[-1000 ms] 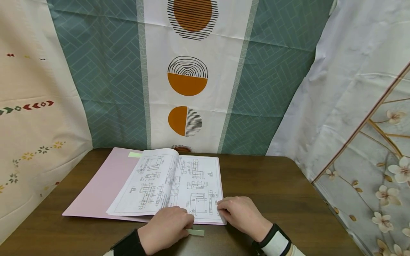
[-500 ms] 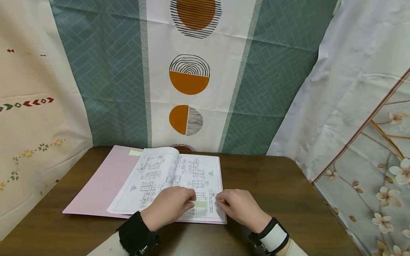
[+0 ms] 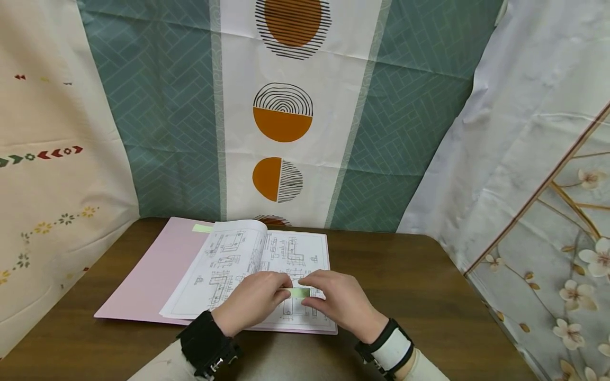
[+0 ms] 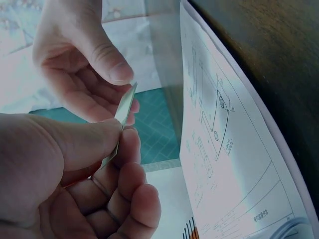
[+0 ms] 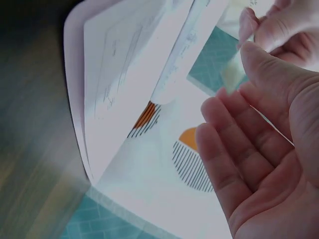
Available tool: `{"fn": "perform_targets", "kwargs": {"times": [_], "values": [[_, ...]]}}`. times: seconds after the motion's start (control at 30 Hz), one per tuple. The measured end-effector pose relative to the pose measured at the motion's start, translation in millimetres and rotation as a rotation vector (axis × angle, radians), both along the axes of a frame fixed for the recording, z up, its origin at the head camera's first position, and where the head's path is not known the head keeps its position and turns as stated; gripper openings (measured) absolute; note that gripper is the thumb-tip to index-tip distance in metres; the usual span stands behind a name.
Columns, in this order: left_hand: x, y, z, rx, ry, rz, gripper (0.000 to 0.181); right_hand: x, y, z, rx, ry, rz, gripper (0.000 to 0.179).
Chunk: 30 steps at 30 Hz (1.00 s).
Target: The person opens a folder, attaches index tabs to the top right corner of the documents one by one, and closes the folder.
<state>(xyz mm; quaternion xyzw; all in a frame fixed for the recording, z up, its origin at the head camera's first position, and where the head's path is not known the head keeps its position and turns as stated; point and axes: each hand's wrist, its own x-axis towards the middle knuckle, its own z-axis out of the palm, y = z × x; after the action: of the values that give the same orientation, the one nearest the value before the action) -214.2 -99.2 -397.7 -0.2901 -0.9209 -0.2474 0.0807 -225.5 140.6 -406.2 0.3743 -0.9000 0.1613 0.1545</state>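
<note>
Over the right page of an open booklet of technical drawings (image 3: 297,248), my left hand (image 3: 252,299) pinches a pale green strip of sticky notes (image 3: 300,292) between thumb and index finger. In the left wrist view the strip (image 4: 125,105) looks thin and slightly layered, with its free end pointing at the right hand (image 4: 79,59). My right hand (image 3: 340,302) has its thumb and fingers parted around that free end. The right wrist view shows the strip (image 5: 233,73) near the right fingertips; whether they touch it is hard to tell.
The booklet's pink cover (image 3: 147,275) lies spread to the left, with another pale green sticky note (image 3: 202,228) near its top edge. All of it rests on a brown wooden table (image 3: 405,296). A patterned curtain (image 3: 281,206) hangs behind the table's far edge.
My left hand has lifted the green strip from below the booklet's near edge up over the right page. The right hand has left the page's edge and moved left, its fingers parting.
</note>
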Motion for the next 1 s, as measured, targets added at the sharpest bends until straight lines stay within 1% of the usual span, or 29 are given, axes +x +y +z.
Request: {"fn": "perform_targets", "kwargs": {"times": [0.2, 0.53, 0.63, 0.73, 0.83, 1.0], "values": [[-0.5, -1.4, -2.0, 0.018, 0.001, -0.013, 0.006, 1.4, -5.4, -3.4, 0.021, 0.041, -0.012, 0.030], [-3.0, 0.0, -1.1, 0.044, -0.054, -0.026, 0.003, 2.0, -5.7, -5.3, 0.011, 0.058, -0.014, 0.029], [-2.6, 0.6, -1.3, 0.050, -0.078, -0.014, 0.007, 2.0, -5.3, -5.1, 0.014, 0.062, -0.012, 0.027], [-2.5, 1.1, -1.2, 0.061, -0.099, 0.001, 0.017, 1.4, -5.0, -3.6, 0.019, 0.054, -0.016, 0.026], [-2.9, 1.7, -0.5, 0.067, -0.084, 0.011, 0.021, 0.8, -4.3, -1.7, 0.018, 0.036, -0.021, 0.026], [-2.4, 3.6, -0.4, 0.074, -0.041, 0.027, 0.014, 0.3, -2.0, 0.7, 0.003, 0.020, -0.009, 0.026]]}}
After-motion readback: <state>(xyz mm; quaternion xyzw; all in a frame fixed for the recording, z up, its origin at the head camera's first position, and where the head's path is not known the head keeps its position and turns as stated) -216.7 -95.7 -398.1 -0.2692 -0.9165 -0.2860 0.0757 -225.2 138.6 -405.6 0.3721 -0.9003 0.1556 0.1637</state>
